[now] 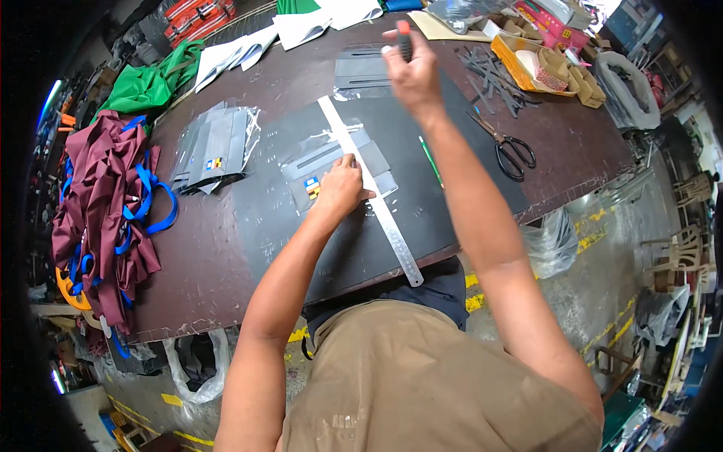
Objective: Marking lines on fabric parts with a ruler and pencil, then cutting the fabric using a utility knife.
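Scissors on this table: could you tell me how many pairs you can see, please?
1: black-handled scissors lie on the table, right of the right hand. More may hide in the far clutter.

ruler [370, 192] on mat [301, 226], across pouch [331, 162] | scissors [514, 151] right of mat | pouch stack [215, 147] left

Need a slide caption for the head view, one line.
Left hand presses a steel ruler onto grey material; right hand grips a knife.

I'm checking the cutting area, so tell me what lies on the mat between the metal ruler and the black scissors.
In the head view, a thin green pen-like stick lies on the dark mat between the metal ruler and the black scissors.
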